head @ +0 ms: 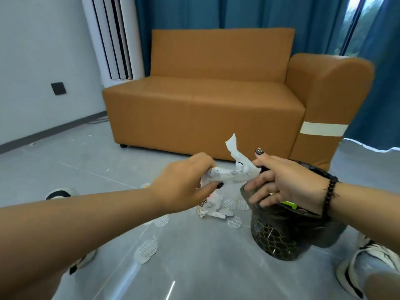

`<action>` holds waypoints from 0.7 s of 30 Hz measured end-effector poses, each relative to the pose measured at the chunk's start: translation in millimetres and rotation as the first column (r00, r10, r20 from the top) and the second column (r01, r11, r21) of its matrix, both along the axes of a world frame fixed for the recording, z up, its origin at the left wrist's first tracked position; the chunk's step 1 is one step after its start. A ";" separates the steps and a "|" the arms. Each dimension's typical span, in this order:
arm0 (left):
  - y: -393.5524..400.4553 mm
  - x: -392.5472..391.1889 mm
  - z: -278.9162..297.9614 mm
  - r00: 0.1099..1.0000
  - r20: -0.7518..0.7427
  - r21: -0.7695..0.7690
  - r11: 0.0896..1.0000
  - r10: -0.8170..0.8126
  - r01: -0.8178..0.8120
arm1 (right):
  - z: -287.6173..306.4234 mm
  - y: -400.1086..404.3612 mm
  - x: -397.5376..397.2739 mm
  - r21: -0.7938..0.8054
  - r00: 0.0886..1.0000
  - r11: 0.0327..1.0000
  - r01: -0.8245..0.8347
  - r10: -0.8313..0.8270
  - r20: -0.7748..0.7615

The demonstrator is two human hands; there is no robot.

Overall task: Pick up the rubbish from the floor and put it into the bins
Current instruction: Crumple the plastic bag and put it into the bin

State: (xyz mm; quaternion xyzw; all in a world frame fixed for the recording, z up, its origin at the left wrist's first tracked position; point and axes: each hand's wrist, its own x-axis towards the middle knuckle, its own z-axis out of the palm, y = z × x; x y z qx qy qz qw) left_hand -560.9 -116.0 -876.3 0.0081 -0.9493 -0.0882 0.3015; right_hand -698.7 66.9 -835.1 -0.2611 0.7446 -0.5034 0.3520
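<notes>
Currently, both hands carry one crumpled wrapper (232, 169) in the air just left of the bin (281, 239), slightly above its rim. The left hand (186, 182) has its grip closed round the wrapper's left end, fingers curled over it and thumb beneath. The right hand (281, 182) pinches the right end between thumb and forefinger; its other fingers are loosely spread over the bin mouth.

Step in hand, by judgement: transfer of the wrapper to the bin. The next move calls for shifting the wrapper right until it is over the opening, then releasing both grips.

More rubbish lies on the floor (108, 191) left of the bin: a second wrapper (211, 207) and several round white discs (146, 251). These call for further pick-ups.

Dark marks show on the floor wrapper, but no writing or brand can be read.
</notes>
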 end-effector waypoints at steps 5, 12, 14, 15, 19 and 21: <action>-6.6 8.8 43.2 0.956 -0.142 -0.477 0.864 -0.256 0.161 | 19.8 5.1 7.6 -0.146 0.987 0.989 0.010 0.014 0.163; -20.7 15.3 55.1 0.929 -0.115 -0.655 0.730 -0.352 0.196 | 17.0 -1.8 13.2 -0.248 0.964 0.969 0.008 0.058 0.258; -21.5 19.4 54.6 0.927 -0.078 -0.645 0.728 -0.368 0.234 | 15.8 -0.6 13.8 -0.248 0.959 0.969 -0.017 0.086 0.270; -21.6 21.3 53.2 0.929 -0.048 -0.631 0.732 -0.368 0.258 | 14.6 0.0 13.7 -0.243 0.961 0.970 -0.014 0.080 0.265; -21.7 29.5 36.3 0.940 0.006 -0.339 0.884 -0.341 0.322 | 5.3 2.1 12.8 -0.232 0.980 0.972 0.024 0.022 0.197; -16.7 33.8 30.2 0.956 -0.047 0.036 0.956 -0.288 0.290 | 3.2 1.3 16.0 -0.276 0.986 0.961 0.016 0.030 0.163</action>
